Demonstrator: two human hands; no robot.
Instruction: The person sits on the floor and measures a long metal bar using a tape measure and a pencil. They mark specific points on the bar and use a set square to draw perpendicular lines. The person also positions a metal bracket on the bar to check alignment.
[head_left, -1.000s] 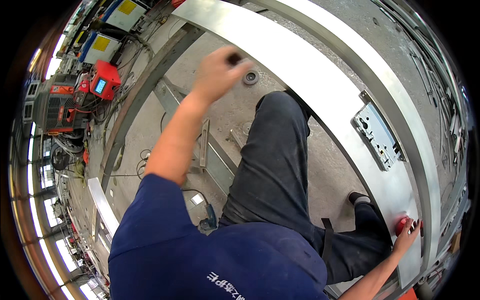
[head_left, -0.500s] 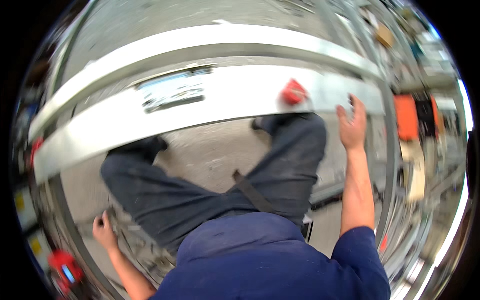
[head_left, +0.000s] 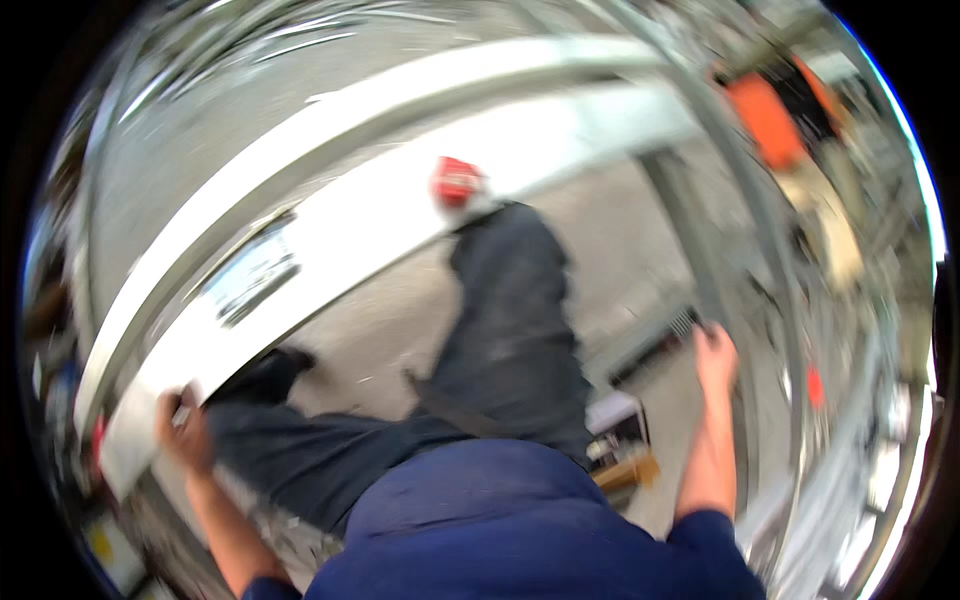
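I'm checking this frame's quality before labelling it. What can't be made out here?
- Left hand: head view, motion blur hides what its fingers grip at the long pale metal panel.
- Right hand: blurred; contact with the grey metal bar is unclear.
- Small red object: too smeared to identify.

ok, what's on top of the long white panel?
A small red object sits on the white panel, plus a dark rectangular fitting. The left hand grips its lower end, hiding what lies under the fingers. Blur obscures details.
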